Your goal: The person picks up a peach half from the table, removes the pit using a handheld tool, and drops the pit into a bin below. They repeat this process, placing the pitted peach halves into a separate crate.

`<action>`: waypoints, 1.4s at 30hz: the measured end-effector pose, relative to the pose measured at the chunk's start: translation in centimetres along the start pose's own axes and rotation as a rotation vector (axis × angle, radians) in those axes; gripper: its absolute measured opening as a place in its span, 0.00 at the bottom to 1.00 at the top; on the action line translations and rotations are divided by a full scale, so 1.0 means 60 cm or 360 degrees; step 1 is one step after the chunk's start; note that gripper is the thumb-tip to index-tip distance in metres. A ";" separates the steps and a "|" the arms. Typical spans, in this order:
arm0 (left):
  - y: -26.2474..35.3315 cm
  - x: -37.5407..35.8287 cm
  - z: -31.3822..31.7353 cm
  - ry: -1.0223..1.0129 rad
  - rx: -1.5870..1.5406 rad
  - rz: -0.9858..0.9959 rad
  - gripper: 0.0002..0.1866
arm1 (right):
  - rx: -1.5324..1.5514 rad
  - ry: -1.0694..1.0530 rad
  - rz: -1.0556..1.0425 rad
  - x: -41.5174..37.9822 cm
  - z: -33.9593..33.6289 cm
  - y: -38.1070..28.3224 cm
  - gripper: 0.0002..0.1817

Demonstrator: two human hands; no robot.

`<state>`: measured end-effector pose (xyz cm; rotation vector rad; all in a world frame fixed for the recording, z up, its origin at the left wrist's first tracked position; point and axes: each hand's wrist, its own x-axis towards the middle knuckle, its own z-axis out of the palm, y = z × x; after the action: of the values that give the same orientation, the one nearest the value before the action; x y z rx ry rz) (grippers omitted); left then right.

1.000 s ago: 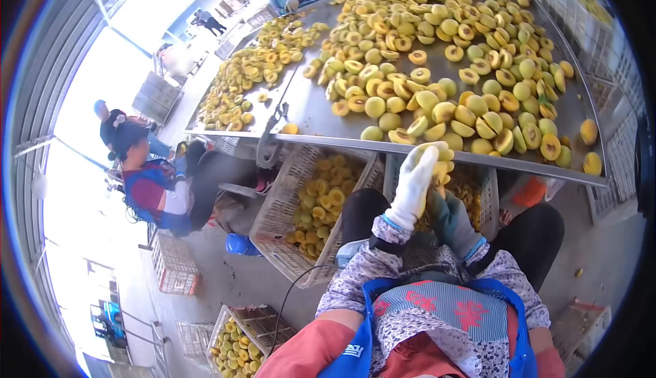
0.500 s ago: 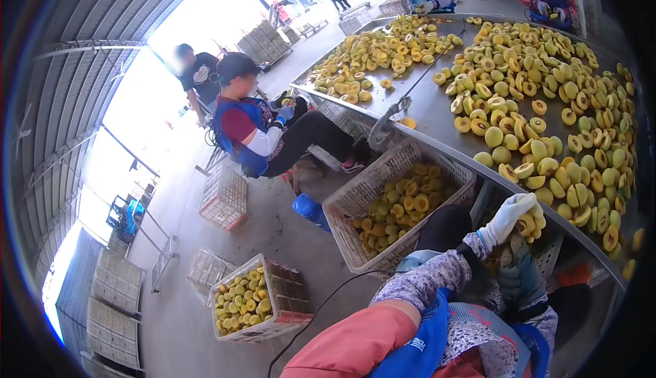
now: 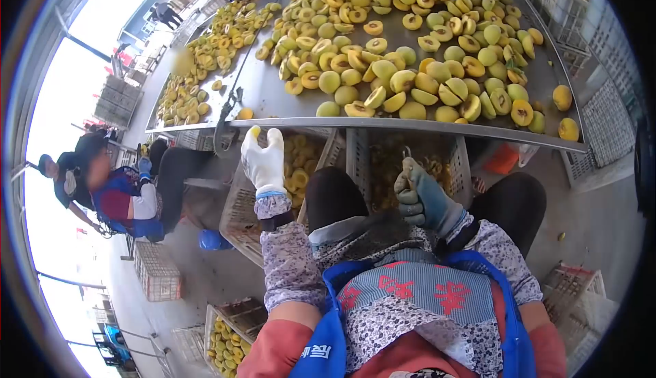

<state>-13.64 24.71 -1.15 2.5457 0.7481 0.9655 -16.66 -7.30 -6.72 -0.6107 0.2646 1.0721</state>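
My left hand (image 3: 265,163), in a white glove, is open above a crate (image 3: 249,217) of yellow peach halves (image 3: 298,166), just below the table edge. Its fingers are apart with no fruit between them; one fingertip looks yellow. My right hand (image 3: 425,197), in a grey-blue glove, is closed around a small pitting tool (image 3: 407,152) whose metal loop tip sticks up past the thumb. The tool's handle is hidden in the fist. Beneath that hand, between my knees, stands a second crate (image 3: 461,169) with dark, blurred contents.
A metal table (image 3: 287,122) with a raised rim holds many halved peaches (image 3: 396,81). A cord (image 3: 225,118) hangs over its edge. At left sits a co-worker (image 3: 130,200) with fruit in hand. More crates (image 3: 157,268) stand on the floor at left and right.
The view has swung right and down. My left hand has moved left from the table edge to above the crate, and the peach halves it held are gone from it.
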 end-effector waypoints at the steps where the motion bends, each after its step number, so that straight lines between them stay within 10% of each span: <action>1: 0.040 -0.002 0.000 -0.0141 -0.0268 0.0012 0.27 | 0.0013 0.0019 -0.0014 0.003 -0.003 -0.001 0.24; 7: 0.245 0.015 0.147 -0.0765 -0.0603 0.0485 0.32 | -0.0349 0.0143 -0.0700 0.011 -0.011 0.006 0.20; 16: 0.333 0.077 0.240 -0.1683 0.0071 0.1153 0.29 | -0.0786 0.0511 -0.0573 -0.006 0.027 -0.021 0.23; 21: 0.282 0.086 0.252 -0.1701 0.0045 0.1341 0.44 | -0.0919 0.0542 -0.0603 -0.005 0.030 -0.021 0.26; 26: 0.290 0.068 0.213 -0.1377 0.0158 0.1061 0.44 | -0.0879 0.0585 -0.0631 0.004 0.018 -0.020 0.26; 30: 0.239 0.043 0.157 -0.1024 -0.1312 0.0593 0.25 | -0.0998 0.0722 -0.1194 0.031 0.001 -0.012 0.25; 34: 0.201 -0.043 0.093 -0.1516 -0.2286 -0.0205 0.21 | -0.1410 0.0525 -0.1666 0.021 0.029 -0.020 0.17; 42: 0.159 -0.139 0.099 -0.1379 -0.1885 0.0227 0.23 | -0.1801 0.0528 -0.1822 0.050 0.000 0.000 0.13</action>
<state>-11.46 11.57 -5.38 1.6255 -0.2447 0.1123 -15.29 -5.06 -8.16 -1.6826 -0.4435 -0.1146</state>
